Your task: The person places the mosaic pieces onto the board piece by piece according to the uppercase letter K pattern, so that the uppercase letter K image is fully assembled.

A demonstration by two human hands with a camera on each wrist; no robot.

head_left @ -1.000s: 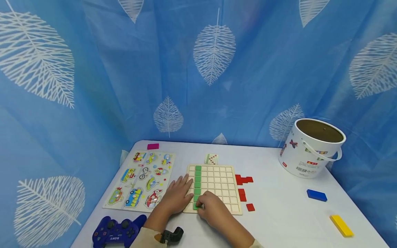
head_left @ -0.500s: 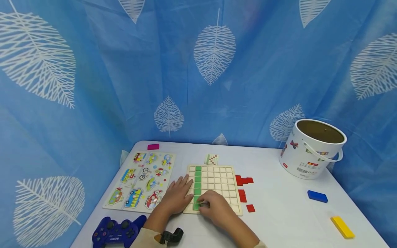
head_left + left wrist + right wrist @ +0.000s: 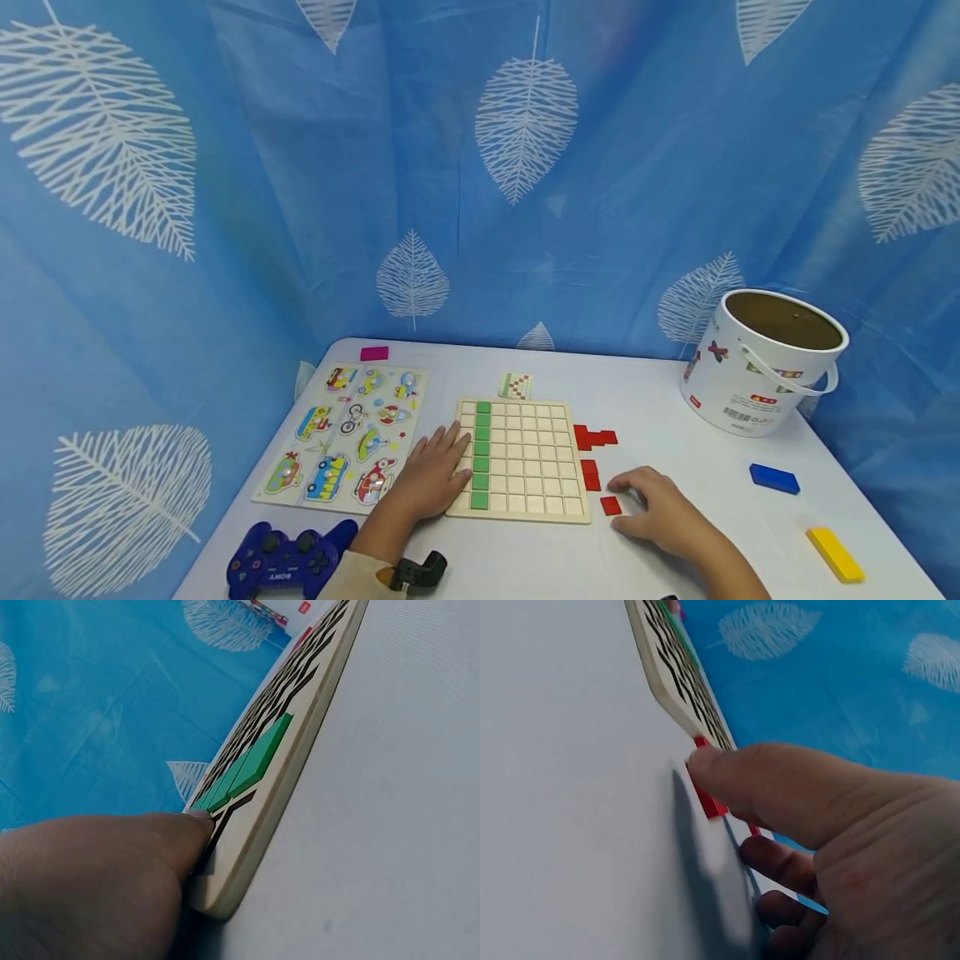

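A wooden grid board [image 3: 525, 454] lies on the white table, with a full column of green tiles [image 3: 482, 454] near its left side. My left hand [image 3: 442, 467] rests flat on the board's left edge, its fingers [image 3: 97, 877] beside the green tiles [image 3: 255, 761]. My right hand [image 3: 628, 502] is to the right of the board, index finger and thumb either side of a small red square tile [image 3: 611, 505]. In the right wrist view the thumb [image 3: 765, 787] touches that red tile [image 3: 707, 799], and the other fingers are curled.
More red pieces [image 3: 592, 437] lie right of the board. A vehicle puzzle [image 3: 352, 437], a blue game controller [image 3: 288, 562] and a pink block [image 3: 374, 353] are on the left. A white bucket [image 3: 757, 367], blue block [image 3: 774, 478] and yellow block [image 3: 835, 554] are on the right.
My right hand left the bottom of the green column and moved right, off the board, to the red square tile. The left hand stayed on the board's edge.
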